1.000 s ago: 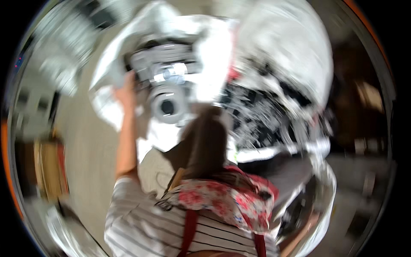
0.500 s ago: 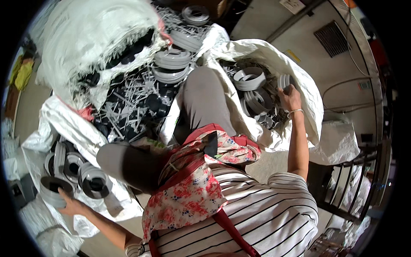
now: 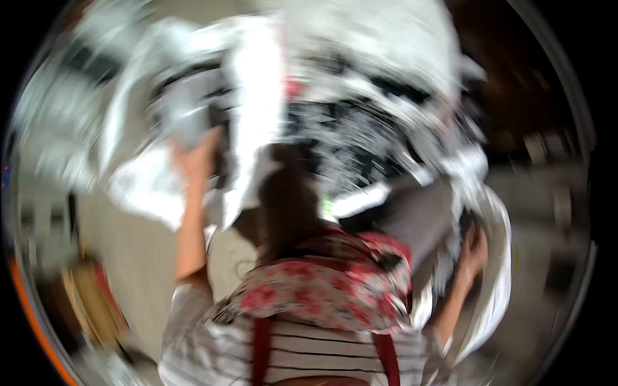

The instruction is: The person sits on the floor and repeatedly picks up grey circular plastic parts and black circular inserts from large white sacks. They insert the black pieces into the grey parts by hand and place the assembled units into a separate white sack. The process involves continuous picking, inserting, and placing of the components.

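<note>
The view is smeared by motion. My left hand [image 3: 194,156] is at the white sack [image 3: 145,186] on the left, its fingers closed on a grey plastic ring [image 3: 185,112]. More grey and dark pieces lie around that ring, too blurred to tell apart. Down inside the white sack [image 3: 501,257] on the right is my right hand [image 3: 474,252]. Its fingers are smeared, and I cannot make out whether they hold anything. Ahead, between my knees, is a heap of black pieces and thin grey strips [image 3: 354,138].
A large, bulging white sack [image 3: 386,32] stands beyond the heap. A floral apron [image 3: 322,289] covers my lap. At the lower left is a tan boxy object [image 3: 93,302] on the floor, and white bagged bundles [image 3: 64,103] lie at the far left.
The view has swung to the left. The grey ring that was in my right hand no longer shows there; that hand is now lower in the right sack. My left hand still has its ring.
</note>
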Motion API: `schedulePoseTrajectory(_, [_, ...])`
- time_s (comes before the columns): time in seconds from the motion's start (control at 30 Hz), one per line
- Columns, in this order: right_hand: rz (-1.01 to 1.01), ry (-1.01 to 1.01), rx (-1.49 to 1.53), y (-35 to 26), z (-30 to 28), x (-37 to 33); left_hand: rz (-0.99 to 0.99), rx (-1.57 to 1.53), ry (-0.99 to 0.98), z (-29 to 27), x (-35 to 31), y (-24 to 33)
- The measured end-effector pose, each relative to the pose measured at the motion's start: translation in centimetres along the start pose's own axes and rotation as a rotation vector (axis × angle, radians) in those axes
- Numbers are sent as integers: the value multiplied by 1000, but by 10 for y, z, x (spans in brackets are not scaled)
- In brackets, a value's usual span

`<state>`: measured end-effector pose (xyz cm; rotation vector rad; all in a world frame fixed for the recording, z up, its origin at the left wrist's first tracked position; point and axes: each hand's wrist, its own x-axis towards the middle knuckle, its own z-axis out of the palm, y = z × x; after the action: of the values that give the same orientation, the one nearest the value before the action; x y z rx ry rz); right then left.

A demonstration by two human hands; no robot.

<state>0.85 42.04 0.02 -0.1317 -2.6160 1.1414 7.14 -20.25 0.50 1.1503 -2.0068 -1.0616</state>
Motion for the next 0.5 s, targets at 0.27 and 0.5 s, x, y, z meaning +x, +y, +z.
schedulePoseTrajectory(0.27, [497,110,-565,70,-84,-50,412,-8,53,8,-9,-3])
schedulePoseTrajectory(0.5, [465,-363,-482,119,-26,-130,403,102,10,34,23,-13])
